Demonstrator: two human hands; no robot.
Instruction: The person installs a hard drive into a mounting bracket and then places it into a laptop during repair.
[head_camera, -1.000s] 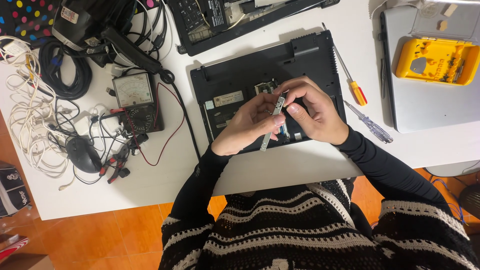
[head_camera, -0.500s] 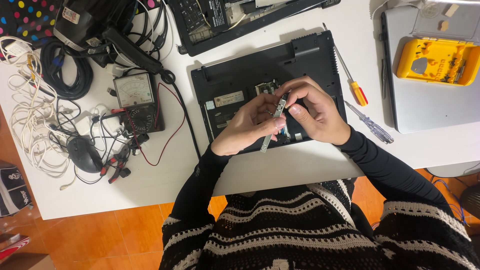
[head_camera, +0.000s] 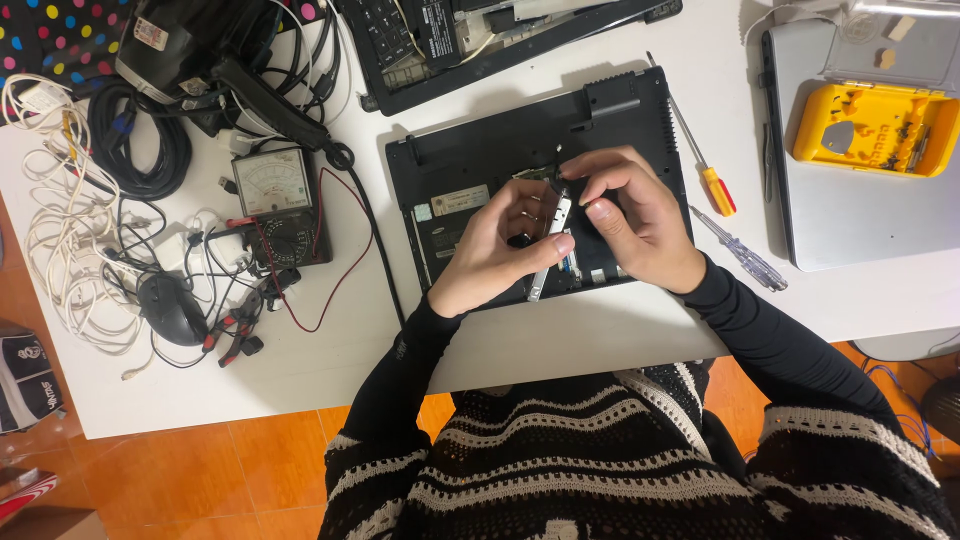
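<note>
Two hands, left hand (head_camera: 495, 250) and right hand (head_camera: 635, 215), pinch a thin silver bracket (head_camera: 553, 240) over the open black laptop base (head_camera: 480, 165) (light, stiff, bendable); grip its long edges.

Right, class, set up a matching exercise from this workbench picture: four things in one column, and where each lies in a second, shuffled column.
Things:
1. analog multimeter
2. yellow bit case
3. orange-handled screwdriver
4. computer mouse

Places:
A. on the silver laptop at the right
B. among the white cables at the left
C. just right of the opened black laptop base
D. between the cables and the black laptop base

Pairs: 1-D, 2-A, 3-C, 4-B
</note>
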